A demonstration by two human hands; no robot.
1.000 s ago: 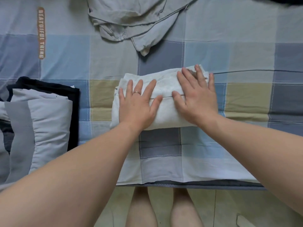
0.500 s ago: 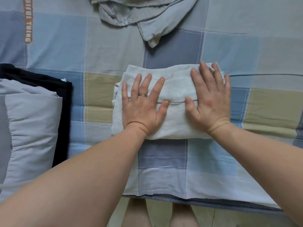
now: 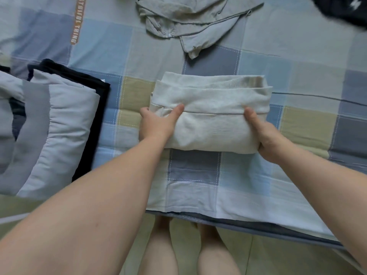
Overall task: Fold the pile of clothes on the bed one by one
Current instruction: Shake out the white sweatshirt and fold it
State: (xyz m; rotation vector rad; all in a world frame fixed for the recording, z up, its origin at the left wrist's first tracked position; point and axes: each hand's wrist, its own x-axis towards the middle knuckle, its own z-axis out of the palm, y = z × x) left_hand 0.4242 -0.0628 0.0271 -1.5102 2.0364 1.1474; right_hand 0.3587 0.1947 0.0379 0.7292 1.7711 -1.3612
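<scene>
The folded cream-white cotton garment [image 3: 210, 116] lies as a thick, soft-looking rectangle on the blue, grey and olive checked bed sheet [image 3: 198, 175], near the edge where the person stands. The left hand [image 3: 156, 126] grips its left end, thumb pressed on top beside the seam line and fingers [image 3: 144, 113] curled round the edge and mostly hidden beneath. The right hand [image 3: 266, 135] holds the right end the same way, thumb on top, its fingers out of sight under the cloth. I would judge the bundle light but floppy. It has several loose layers, and the ribbed hem edges at the far side could slide apart, so holding both ends with support from below looks like the right grip, keeping it level. I can see no basket or box. The only gathering place is the stack at the left, a pale grey padded folded piece [image 3: 59, 126] lying on something dark navy. A crumpled grey shirt [image 3: 188, 18] waits unfolded further up the bed, and a dark garment [image 3: 343, 10] shows at the far right corner.
</scene>
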